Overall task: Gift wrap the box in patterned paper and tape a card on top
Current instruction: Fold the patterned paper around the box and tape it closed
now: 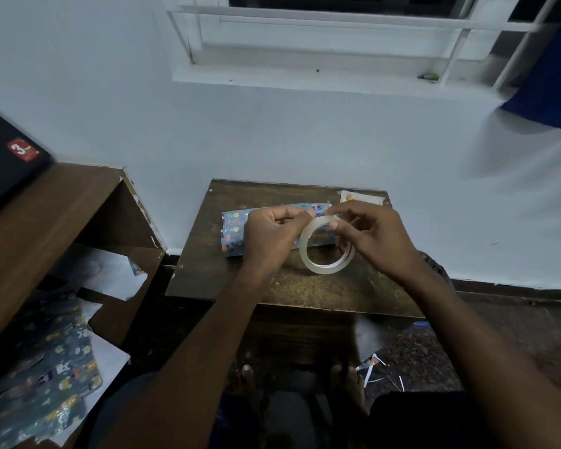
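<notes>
A tape roll [326,245] is gripped by the right hand [370,236]. Its loose end is pinched by the left hand [272,233] above the wrapped box [235,233]

A white "3" stands on the red sticker [23,150] of the black case [4,160].

- A room in a home: pale painted wall [272,131] below a white barred window [337,37].
- Small worn dark-wood table [208,273], brown wooden shelf unit [62,215], dark speckled stone floor [418,358].
</notes>
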Motion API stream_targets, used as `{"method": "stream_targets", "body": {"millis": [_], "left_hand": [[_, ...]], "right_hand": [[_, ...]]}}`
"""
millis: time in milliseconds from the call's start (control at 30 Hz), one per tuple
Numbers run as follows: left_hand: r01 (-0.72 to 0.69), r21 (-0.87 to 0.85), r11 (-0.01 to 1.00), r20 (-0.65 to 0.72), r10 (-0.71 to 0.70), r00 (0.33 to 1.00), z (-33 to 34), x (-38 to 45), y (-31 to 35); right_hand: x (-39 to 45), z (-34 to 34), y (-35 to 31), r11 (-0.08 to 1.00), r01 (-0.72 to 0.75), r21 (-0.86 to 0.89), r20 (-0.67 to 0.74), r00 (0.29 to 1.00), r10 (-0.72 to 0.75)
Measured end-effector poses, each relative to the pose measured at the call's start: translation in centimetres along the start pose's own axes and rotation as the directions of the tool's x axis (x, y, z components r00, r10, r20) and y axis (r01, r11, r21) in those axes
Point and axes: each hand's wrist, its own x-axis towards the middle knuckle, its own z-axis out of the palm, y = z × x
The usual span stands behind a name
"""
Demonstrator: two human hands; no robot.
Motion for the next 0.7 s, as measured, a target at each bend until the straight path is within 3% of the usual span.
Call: {"method": "stream_targets", "body": {"millis": [67,367,600,700], "left_hand": [[-0.002,0.06,0.998,-0.057,0.006,0.998,-0.2,0.1,-0.1],[0.026,0.261,0.965,-0.21,0.031,0.977,-0.9,0.3,0.0],[0.114,0.285,0.952,-0.254,-0.04,0.966,-1.1,0.4,0.6],[0.109,0.213,0.971,-0.235,-0.058,0.97,-1.2,0.5,0.4]], "right_hand": [[0.1,0.7,0.1,0.99,0.048,-0.131,0.007,0.999,-0.048],[0.4,1.3,-0.5,0.985,0.044,-0.166,0.017,0.999,-0.042],[0.5,1.9,-1.2,0.95,0.109,-0.294,0.099,0.992,-0.083],[0.4,2.0,-1.2,0.928,0.156,-0.338,0.161,0.981,-0.107]]}}
